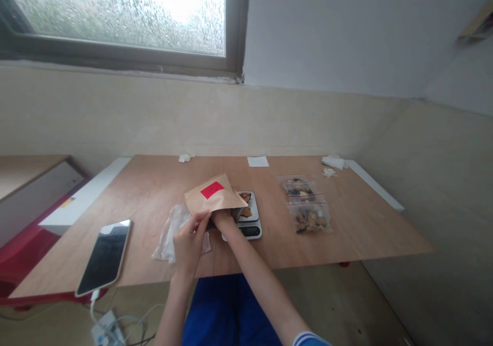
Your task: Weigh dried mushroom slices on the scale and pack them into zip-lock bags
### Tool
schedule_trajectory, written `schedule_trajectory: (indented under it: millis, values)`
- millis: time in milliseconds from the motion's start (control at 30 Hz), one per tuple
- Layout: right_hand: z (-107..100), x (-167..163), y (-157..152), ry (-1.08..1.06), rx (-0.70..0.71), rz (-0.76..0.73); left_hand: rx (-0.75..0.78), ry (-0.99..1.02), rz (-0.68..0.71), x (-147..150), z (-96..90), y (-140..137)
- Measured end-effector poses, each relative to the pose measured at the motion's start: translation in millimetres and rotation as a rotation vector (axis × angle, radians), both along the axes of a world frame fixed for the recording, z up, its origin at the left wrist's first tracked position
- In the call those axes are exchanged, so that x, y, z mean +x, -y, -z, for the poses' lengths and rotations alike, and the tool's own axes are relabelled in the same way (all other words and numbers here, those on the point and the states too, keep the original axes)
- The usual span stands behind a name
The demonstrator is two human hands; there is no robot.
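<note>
A brown paper pouch with a red label is tilted over the middle of the table. My left hand pinches its near edge between thumb and fingers. Only the back of my right hand shows, because the fingers are inside the pouch mouth and hidden. Partly covered by the pouch, a white kitchen scale stands just to the right with brown dried slices on its platform. Beside my left hand lies a crumpled clear plastic bag.
On the right lie zip bags of dried pieces. A phone with a charging cable overhangs the table's front left edge. Along the back are a white paper and crumpled tissues. A power strip sits below.
</note>
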State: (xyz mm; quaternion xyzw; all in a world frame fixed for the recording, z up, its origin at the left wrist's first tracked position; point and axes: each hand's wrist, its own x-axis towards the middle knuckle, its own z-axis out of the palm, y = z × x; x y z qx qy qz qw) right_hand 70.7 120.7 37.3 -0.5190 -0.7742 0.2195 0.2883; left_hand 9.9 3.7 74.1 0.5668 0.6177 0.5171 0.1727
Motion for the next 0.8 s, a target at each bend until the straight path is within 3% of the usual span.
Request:
schedule_trajectory:
  millis: [133,367,467,600,800]
  values:
    - [8,1,4,0.106,-0.108,0.082,-0.027,0.022,0.007,1,-0.5,-1]
    - [-11,17,29,0.091,-0.067,0.064,-0.030,-0.010,-0.029,-3,-4.2,-3]
    - [-21,29,56,-0.034,-0.001,0.018,-0.020,-0.005,-0.023,-5,-5.1,-4]
    - [-39,43,85,-0.181,-0.042,0.034,-0.017,0.007,-0.024,-6,-6.1,-6]
    - [-56,60,95,-0.552,-0.076,0.011,-0.037,0.001,-0.012,-7,-9.0,-8]
